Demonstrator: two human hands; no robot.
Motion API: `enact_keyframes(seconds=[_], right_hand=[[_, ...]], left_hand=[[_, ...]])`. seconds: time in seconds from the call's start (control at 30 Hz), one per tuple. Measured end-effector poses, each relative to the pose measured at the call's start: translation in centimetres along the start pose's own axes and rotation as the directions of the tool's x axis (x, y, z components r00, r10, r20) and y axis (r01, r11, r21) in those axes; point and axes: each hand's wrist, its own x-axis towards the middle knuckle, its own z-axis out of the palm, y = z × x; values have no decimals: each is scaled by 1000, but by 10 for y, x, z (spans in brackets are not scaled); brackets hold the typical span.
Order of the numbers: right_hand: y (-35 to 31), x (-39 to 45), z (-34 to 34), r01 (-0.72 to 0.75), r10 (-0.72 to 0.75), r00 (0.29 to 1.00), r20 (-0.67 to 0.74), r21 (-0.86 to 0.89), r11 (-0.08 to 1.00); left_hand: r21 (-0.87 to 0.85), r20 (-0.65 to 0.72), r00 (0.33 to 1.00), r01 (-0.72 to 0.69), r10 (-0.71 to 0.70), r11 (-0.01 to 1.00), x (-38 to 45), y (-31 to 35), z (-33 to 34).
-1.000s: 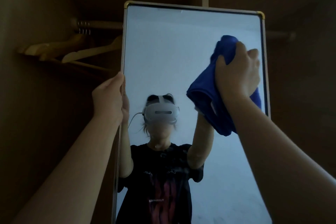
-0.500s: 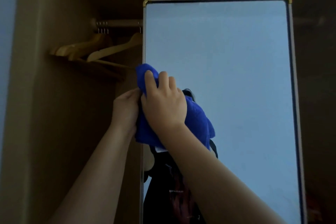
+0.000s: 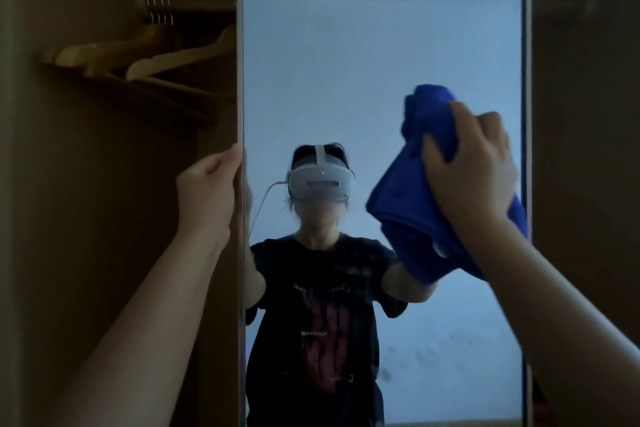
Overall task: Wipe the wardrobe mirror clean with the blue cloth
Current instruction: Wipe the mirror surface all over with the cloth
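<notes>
The tall wardrobe mirror (image 3: 363,62) with a thin pale frame fills the middle of the head view. My right hand (image 3: 474,166) presses a bunched blue cloth (image 3: 412,204) flat against the glass near its right edge, at mid height. My left hand (image 3: 207,191) grips the mirror's left frame edge, fingers wrapped around it. The glass reflects a person in a dark T-shirt wearing a headset. Faint smudges show low on the right of the glass.
Several wooden hangers (image 3: 145,59) hang from a rail (image 3: 187,3) inside the dark wardrobe, left of the mirror. Brown wardrobe panels (image 3: 69,218) close in on both sides.
My right hand has swept the blue cloth from the mirror's left edge across to its right side. My left hand has kept its hold on the left frame.
</notes>
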Motion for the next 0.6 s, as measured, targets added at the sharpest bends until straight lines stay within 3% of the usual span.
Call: enact_keyframes(seconds=[0.17,0.37,0.47,0.6], right_hand=[[55,-11,-17,-192,193,978,-84,19,981],[54,-21,-15,-316,318,939,-129,37,948],[41,-24,-10,-301,303,946,-118,30,953],[6,-35,3,-153,153,987,-46,-4,988]], left_hand=[[41,-28,1000,3,-2,999,-18,-20,-10],[35,-69,997,31,-29,999,-38,-37,-12],[28,-44,997,57,-56,998,-34,-37,-15],[10,5,997,80,-80,997,-31,-36,-18]])
